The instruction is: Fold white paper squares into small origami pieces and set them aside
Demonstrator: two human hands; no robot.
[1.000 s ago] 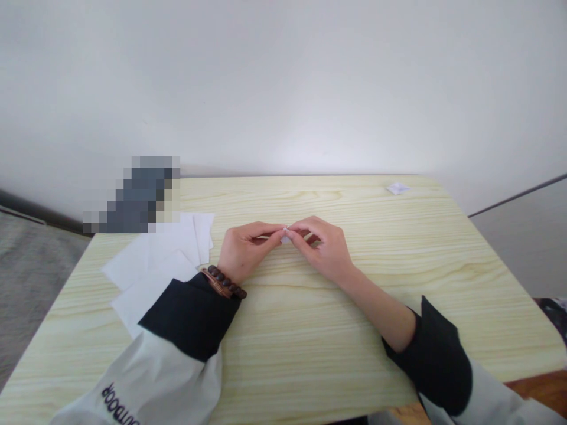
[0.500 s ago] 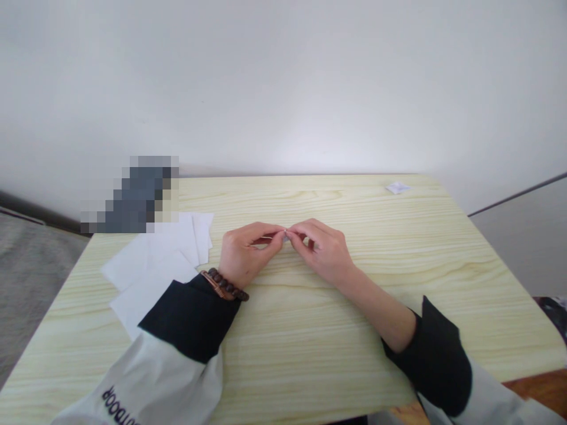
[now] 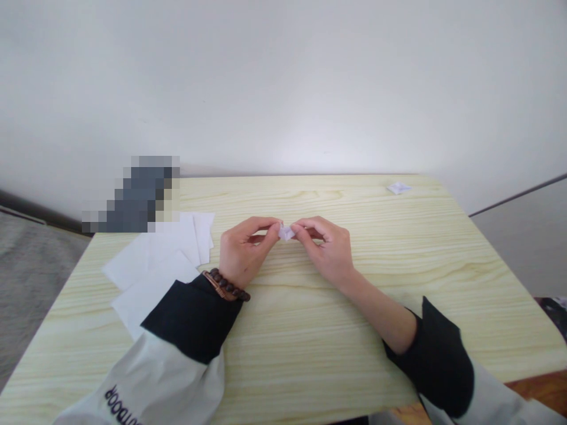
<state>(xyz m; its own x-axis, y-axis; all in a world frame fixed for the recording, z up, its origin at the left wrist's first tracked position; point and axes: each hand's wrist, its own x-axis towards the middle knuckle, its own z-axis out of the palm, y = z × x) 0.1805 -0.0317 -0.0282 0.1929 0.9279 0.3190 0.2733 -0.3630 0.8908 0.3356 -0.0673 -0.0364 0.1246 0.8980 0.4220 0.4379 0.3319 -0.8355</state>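
A small piece of folded white paper (image 3: 286, 231) is held over the middle of the table. My left hand (image 3: 245, 248) pinches its left end between thumb and fingers. On the opposite end, my right hand (image 3: 326, 248) grips it the same way. Some of the paper is hidden behind the fingertips. Left of my left hand, several loose white paper sheets (image 3: 133, 260) lie overlapping, partly under the sleeve. Another small folded white paper (image 3: 399, 188) rests near the table's far right corner.
The pale wood-grain table (image 3: 310, 342) reaches back to a white wall (image 3: 283, 88). A dark blurred-out object (image 3: 137, 198) stands at the far left corner, behind the sheets.
My fingertips have drawn slightly apart, and more of the folded paper shows between them. Both hands keep their pinch on it. The sheets and the other folded paper lie as before.
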